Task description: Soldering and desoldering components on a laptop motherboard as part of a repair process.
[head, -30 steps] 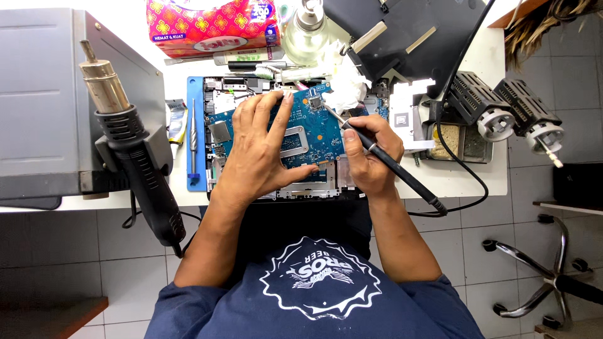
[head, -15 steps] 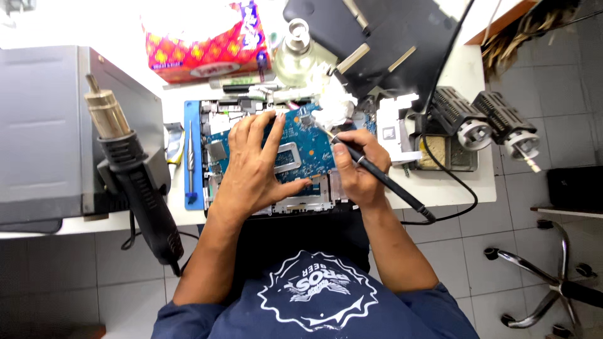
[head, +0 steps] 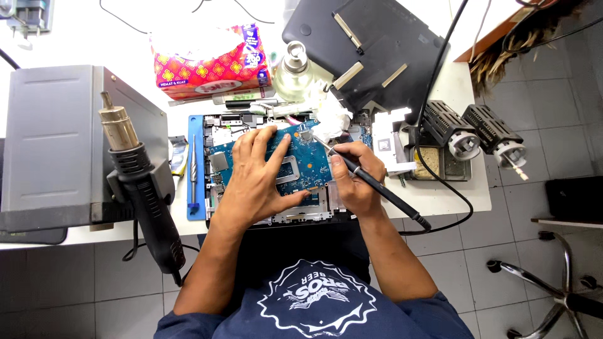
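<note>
Standing at nine o'clock on the white table (head: 458, 194) is a grey metal box (head: 53, 138), and a black heat gun (head: 141, 188) hangs in a holder on its side, brass nozzle pointing up to twelve. Just past it, a screwdriver (head: 193, 166) lies on a blue mat (head: 196, 213). At the centre sits the blue circuit board (head: 308, 160), and the left hand (head: 260, 179) lies flat and open on it, fingers spread toward twelve, pressing it down. A red tissue pack (head: 210, 63) and a glass bottle (head: 295, 72) stand at twelve o'clock. The right hand (head: 358, 179) is closed around a black soldering iron (head: 370, 182), whose tip touches the board's upper edge while its cable trails off toward four. At two o'clock lies a dark laptop cover (head: 370, 50), and at three two black ribbed cylinders (head: 474, 132) rest near the table's edge.
</note>
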